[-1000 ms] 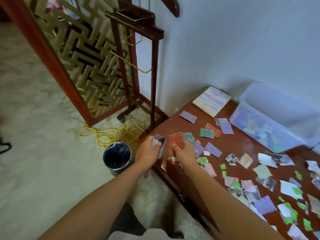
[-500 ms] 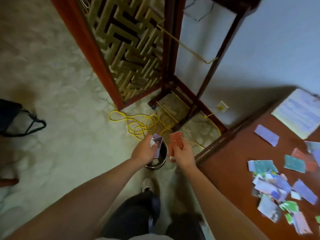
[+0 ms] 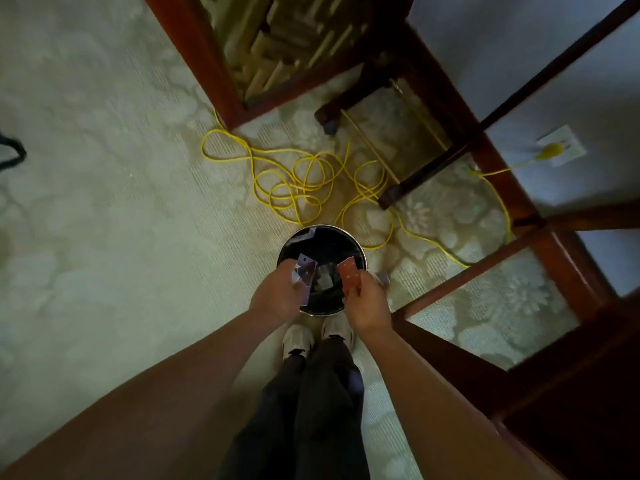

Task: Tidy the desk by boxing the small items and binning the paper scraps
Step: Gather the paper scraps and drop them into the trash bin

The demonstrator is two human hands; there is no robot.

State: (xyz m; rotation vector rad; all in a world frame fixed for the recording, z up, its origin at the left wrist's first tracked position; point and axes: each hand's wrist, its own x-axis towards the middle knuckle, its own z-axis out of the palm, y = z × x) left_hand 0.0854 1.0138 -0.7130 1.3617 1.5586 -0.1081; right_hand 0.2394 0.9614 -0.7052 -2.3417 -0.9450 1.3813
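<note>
Now left hand (image 3: 277, 292) fingers clamp purple scrap (image 3: 306, 277); right hand (image 3: 367, 303) red scrap (image 3: 349, 277); both upright over bin (image 3: 323, 233)

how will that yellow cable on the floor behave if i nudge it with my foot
The yellow cable is probably floppy and light: it lies in loose, overlapping loops. A nudge would likely drag loops together rather than slide it whole, and one end looks plugged into the wall plate.

Bin (image 3: 323, 237): near rim hidden behind both hands; contents dark, only pale blurred scraps (image 3: 325, 280) made out. Left hand (image 3: 277, 299) covers the lower part of the purple paper (image 3: 306, 273). Red paper (image 3: 349, 277) print too blurred to read. Dark strap (image 3: 12, 154) cut off at left edge. Shoes (image 3: 298, 337) partly under trouser legs.
</note>
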